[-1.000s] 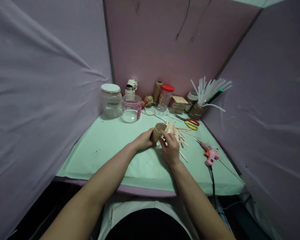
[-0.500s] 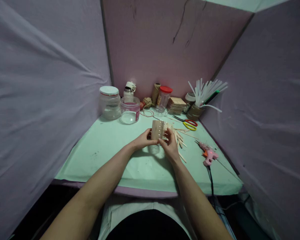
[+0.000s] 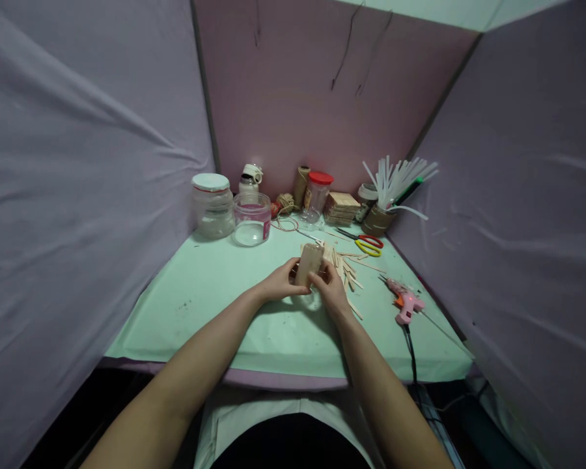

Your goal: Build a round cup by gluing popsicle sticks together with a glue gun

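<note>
Between my two hands I hold a pale piece faced with upright wooden craft sticks (image 3: 309,263), tilted and slightly blurred. Something clear shows just beneath it, too faint to name. My left hand (image 3: 282,280) grips its left side, thumb across the lower edge. On the right side, my right hand (image 3: 328,283) has its thumb on the front and its fingers curled around the edge, partly hidden. Loose craft sticks (image 3: 350,277) lie scattered just beyond my right hand.
A pink glue gun (image 3: 407,305) with a cord lies at right. Scissors (image 3: 368,245) rest behind the sticks. Along the back stand a lidded jar (image 3: 212,207), an open clear tub (image 3: 252,221), twine (image 3: 286,202), a red-lidded jar (image 3: 317,195), stacked wooden squares (image 3: 342,208) and a holder (image 3: 378,220) of glue sticks.
The stick-faced piece has turned and tilted in my hands, so its separate sticks show less clearly. Both hands have shifted slightly nearer. The view has moved a little.
</note>
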Motion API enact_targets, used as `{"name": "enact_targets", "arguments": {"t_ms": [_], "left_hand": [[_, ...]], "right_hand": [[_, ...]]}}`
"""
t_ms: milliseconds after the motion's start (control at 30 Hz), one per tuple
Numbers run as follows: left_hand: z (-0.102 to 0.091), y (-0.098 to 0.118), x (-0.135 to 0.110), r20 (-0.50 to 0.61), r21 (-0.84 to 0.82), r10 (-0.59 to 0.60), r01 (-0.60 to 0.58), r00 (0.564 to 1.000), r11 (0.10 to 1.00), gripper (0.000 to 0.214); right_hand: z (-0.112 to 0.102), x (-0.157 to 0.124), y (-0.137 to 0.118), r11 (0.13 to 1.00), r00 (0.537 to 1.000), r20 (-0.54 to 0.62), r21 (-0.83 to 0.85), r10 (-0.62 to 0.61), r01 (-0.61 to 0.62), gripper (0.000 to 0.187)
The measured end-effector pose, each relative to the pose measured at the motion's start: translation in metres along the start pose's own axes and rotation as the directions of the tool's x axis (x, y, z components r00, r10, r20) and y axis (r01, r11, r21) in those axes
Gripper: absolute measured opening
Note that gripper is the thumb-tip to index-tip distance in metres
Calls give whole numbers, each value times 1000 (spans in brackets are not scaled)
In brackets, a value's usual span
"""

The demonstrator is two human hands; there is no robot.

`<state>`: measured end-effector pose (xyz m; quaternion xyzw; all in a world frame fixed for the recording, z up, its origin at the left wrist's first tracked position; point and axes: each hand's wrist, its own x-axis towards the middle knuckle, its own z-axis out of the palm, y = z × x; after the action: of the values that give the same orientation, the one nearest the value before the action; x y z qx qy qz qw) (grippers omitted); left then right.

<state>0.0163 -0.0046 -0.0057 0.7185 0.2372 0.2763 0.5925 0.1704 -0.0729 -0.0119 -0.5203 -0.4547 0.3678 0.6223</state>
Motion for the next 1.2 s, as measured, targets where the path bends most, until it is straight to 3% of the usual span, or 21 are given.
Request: {"name": "enact_targets", "arguments": {"t_ms": [167, 500, 700, 800, 1000, 1067, 1200], "left_hand": [[2, 1, -2, 29, 72, 49, -51, 998, 996, 80], [3, 9, -4, 57, 253, 111, -121, 992, 960, 77], [0, 1, 0, 25, 221, 84, -88, 996, 971, 79], [-3, -2, 1, 17, 204, 62, -64, 998, 977, 75], [-7, -1, -1, 73, 111, 150, -157, 986, 981, 96], [-7, -3, -1, 51, 27, 134, -135, 990, 990, 103], [-1, -11, 4, -81, -276, 16, -38, 997, 960, 83]], "right_hand": [[-2, -1, -4, 996, 997, -63, -84, -47, 42, 41], [-5, -4, -4, 971, 987, -134, -230, -93, 61, 51], [-5, -3, -3, 965, 985, -52, -215, -167, 152, 50], [-2, -4, 0, 968, 989, -16, -209, -145, 138, 51], [1, -5, 8, 952, 991, -6, -277, -137, 130, 57], [1, -5, 10, 946, 989, -1, -292, -147, 140, 60], [0, -5, 14, 934, 987, 42, -321, -152, 157, 63]]}}
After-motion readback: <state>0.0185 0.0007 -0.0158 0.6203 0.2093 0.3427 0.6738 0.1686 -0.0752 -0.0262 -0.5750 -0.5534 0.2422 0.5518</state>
